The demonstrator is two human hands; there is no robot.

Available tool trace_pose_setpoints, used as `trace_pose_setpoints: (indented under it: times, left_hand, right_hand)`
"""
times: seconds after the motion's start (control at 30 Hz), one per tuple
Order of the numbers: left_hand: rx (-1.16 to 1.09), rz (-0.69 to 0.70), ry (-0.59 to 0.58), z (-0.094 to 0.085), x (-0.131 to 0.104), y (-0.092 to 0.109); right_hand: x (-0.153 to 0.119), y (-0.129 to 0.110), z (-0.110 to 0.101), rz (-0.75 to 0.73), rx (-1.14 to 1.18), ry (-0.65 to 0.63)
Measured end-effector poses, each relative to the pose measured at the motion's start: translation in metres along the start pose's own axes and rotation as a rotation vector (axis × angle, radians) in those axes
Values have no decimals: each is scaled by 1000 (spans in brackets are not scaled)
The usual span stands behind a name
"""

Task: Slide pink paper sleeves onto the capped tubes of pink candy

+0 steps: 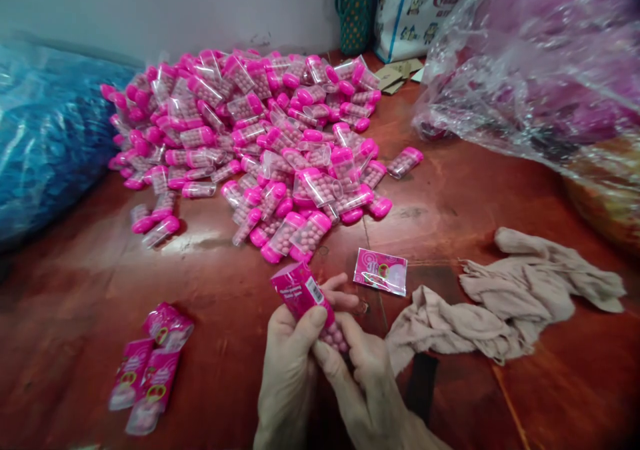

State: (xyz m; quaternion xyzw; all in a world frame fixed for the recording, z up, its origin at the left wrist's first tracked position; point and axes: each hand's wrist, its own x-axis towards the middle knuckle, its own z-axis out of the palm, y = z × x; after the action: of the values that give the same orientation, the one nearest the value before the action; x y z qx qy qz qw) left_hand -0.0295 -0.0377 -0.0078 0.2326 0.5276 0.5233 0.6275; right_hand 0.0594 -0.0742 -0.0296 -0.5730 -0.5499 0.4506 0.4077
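Clock centred on the held piece, hands at bottom centre.

In work: clear plastic container with small pink balls (pixel 335 338), partly covered by a glossy magenta printed sleeve with white barcode label (pixel 297 291). Tilted: sleeve end at 11, bare ball-filled end at 5.

Left hand (pixel 286 363): thumb pressed on sleeve face, fingers behind, tips poking out at 2. Right hand (pixel 373 377): thumb and index pinching the ball-filled end. Hands just beside each other; can't tell if they touch underneath.

Near 2: flat magenta printed packet (pixel 381 272), lying alone on the glossy red-brown floor (pixel 225 343). At 8: cluster of three magenta-wrapped containers (pixel 149 375), clear ends with pale pink balls showing.

11 to 12: big heap of clear containers with bright pink caps (pixel 280 137), pink balls inside, lying every which way. One similar container (pixel 405 163) sits just off its edge at 1.

3: crumpled beige cloth (pixel 520 297). 10: shiny blue plastic bag (pixel 55 137). Between 1 and 2: large clear plastic bag with pink contents (pixel 530 63). Toward 1, far back: white printed bag (pixel 420 17), with brown cardboard pieces (pixel 393 77) near its base.
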Motion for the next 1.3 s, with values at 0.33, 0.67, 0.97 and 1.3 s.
trace_pose_setpoints:
  times: [0.33, 0.67, 0.97, 1.3]
  left_hand:
    - [-32, -77, 0, 1, -14, -4]
    - [-154, -80, 142, -12, -8, 3]
    - [3, -213, -218, -2, -22, -19]
    - [29, -228, -42, 12, -28, -19]
  right_hand:
    - [1, 4, -5, 159, 76, -52]
    - [36, -13, -32, -247, -25, 22]
    - [44, -14, -36, 276, 500, -9]
    - [38, -12, -26, 302, 509, -18]
